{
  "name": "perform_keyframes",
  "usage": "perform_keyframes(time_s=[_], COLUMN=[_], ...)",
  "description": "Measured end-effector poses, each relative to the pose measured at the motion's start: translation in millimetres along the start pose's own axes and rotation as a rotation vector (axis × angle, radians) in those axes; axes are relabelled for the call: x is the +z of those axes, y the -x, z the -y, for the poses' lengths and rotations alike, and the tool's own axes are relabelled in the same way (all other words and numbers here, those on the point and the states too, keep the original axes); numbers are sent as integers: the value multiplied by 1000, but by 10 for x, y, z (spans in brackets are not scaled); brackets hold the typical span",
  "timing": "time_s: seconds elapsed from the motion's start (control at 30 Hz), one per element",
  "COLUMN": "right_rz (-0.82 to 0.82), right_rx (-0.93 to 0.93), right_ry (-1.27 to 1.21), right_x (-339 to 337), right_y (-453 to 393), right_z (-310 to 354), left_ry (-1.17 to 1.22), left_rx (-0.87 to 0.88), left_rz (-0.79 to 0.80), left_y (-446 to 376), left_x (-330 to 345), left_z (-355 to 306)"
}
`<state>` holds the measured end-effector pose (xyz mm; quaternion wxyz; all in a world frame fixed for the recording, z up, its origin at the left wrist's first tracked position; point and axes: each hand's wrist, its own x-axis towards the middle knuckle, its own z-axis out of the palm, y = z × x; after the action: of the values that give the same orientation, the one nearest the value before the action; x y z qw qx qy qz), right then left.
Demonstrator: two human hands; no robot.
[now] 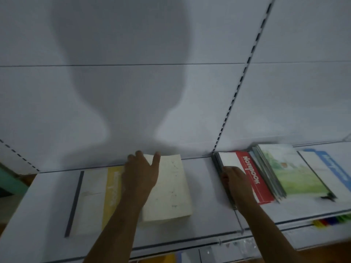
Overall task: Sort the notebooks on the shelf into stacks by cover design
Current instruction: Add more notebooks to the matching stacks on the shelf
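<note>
On the white shelf (205, 186), the left hand (140, 173) lies flat with straight fingers across a cream notebook (171, 188), which overlaps the right edge of a white-and-yellow notebook (93, 200) with a dark spine. Well to the right, the right hand (235, 181) curls over the left edge of a stack topped by a red-and-white notebook (252, 177) printed "NOTEBOOK". Beside that stack lies another, topped by a green landscape cover (292, 171), then a white-and-blue notebook (330, 171) at the far right.
</note>
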<state>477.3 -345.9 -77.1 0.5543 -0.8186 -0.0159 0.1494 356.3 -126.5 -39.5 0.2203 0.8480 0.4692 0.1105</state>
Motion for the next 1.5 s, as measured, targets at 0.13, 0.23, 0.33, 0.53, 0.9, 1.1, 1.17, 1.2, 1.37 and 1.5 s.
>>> perform_keyframes(time_s=[0.13,0.23,0.33,0.53,0.9,1.1,1.17,1.2,1.37,1.5], right_rz=[-150,-65,17,176,138,321,357,358,369,394], right_rx=[-46,22,-22,-61,-110,-189,-319,-368,-308,-295], right_ry=[359,578,737,724,301,-253,-379,-394,-453,-467], right_x=[-480,-602,-566,-630,-896,-970,-978,-964,-882,-847], right_y=[-388,-725,-817,-938,-1042,-887,-762,-702,-579,-516], right_z=[-134,-306,-393,-572,-517,-366,-335,-327,-453,-442], left_ry=[261,381,540,521,954,1104,1120,1103,1119,1118], left_rx=[180,141,-79,-376,-293,-24,5,30,224,240], left_rz=[120,433,645,498,522,518,462,422,332,319], left_y=[399,668,851,793,900,843,813,819,965,1003], left_x=[331,869,1349,1839,1728,1259,1177,1160,1227,1128], left_z=[-733,-1163,-1517,-1965,-1857,-1421,-1391,-1387,-1303,-1358])
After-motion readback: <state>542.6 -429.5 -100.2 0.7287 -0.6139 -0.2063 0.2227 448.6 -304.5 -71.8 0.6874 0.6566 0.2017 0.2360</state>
